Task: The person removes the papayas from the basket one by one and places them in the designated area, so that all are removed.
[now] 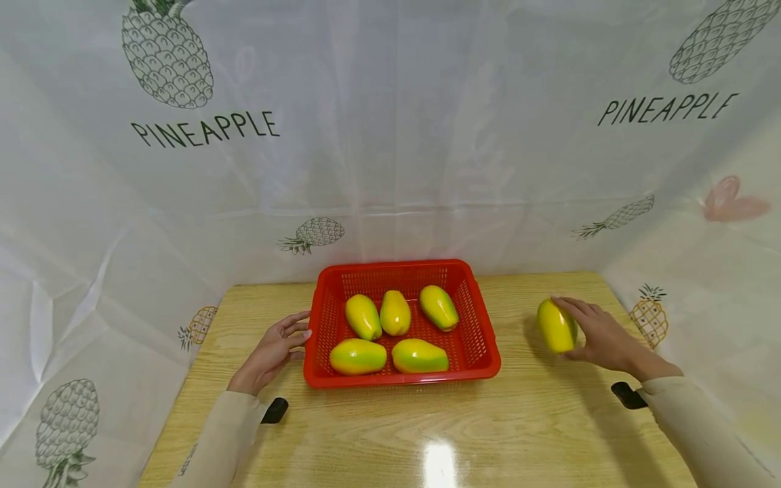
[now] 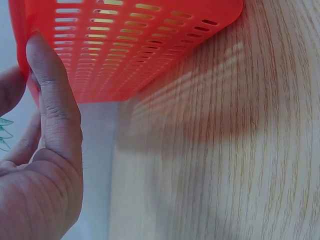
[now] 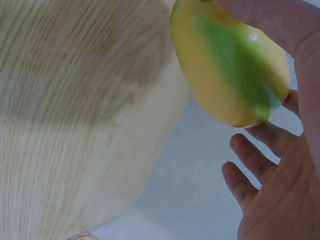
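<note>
A red plastic basket (image 1: 403, 381) with slotted walls stands on the wooden table. Inside it lie several glossy yellow-green papayas (image 1: 363, 317). At its left side my left hand (image 1: 271, 354) holds the rim; in the left wrist view, fingers (image 2: 52, 80) lie against the outer wall just under the rim. Off to the right of the basket, my right hand (image 1: 601, 339) grips another papaya (image 1: 555, 327) between thumb and fingers. This papaya (image 3: 230, 65) appears raised above the tabletop, and its shadow falls on the wood. Some of the right fingers (image 3: 250, 155) extend below the fruit.
The light wooden table (image 1: 366, 434) ends at a white curtain (image 1: 421, 169) printed with pineapples, which hangs behind and along both sides. Black wrist straps (image 1: 276, 411) show at both sleeves. Table surface lies between the basket and the right hand.
</note>
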The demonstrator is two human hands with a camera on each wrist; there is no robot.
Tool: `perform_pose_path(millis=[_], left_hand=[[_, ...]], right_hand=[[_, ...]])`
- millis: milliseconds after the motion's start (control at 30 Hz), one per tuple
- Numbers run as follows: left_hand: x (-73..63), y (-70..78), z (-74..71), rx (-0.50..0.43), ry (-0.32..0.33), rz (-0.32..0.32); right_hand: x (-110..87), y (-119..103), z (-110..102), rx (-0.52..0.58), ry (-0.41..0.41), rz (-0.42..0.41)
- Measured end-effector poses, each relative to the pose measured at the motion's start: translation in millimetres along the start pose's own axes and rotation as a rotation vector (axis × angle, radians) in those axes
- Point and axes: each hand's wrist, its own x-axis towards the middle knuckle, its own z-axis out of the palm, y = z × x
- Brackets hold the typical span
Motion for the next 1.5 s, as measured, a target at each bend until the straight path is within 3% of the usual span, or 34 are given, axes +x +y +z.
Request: perform_pose_path(millis=[733, 1500], left_hand=[[-0.7, -0.6, 0.1, 0.005, -0.006, 0.006], [1.9, -3.8, -1.0, 0.011, 0.005, 0.01]], right_hand=[[8.7, 11, 20, -0.014, -0.067, -0.046], [62.3, 0, 31, 0.038, -0.175, 0.014]])
